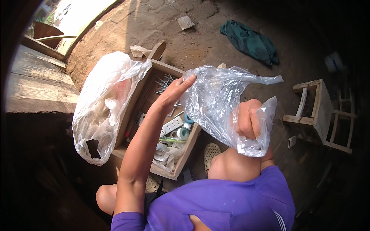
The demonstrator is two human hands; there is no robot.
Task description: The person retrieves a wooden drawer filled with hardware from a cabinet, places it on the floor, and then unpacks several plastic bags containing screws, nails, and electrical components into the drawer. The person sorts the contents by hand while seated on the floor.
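Note:
My right hand (pixel 248 119) is balled into a fist at the near end of a clear plastic bag (pixel 214 95), with film bunched around the fingers. My left hand (pixel 177 89) lies against the bag's left side, its thumb along the film; the other fingers are hard to make out. The bag hangs over the right side of a wooden drawer-like box (pixel 133 105). Inside the box are long nails (pixel 164 83), a white power strip (pixel 171 126), tape rolls (pixel 183 133) and crumpled plastic (pixel 173 157).
A white plastic bag (pixel 101 92) rests along the box's left edge. Weathered boards (pixel 43 83) stand at far left. On the dirt floor lie a dark green cloth (pixel 250 42) and a paper scrap (pixel 185 22). A small wooden stool (pixel 313 112) is at right.

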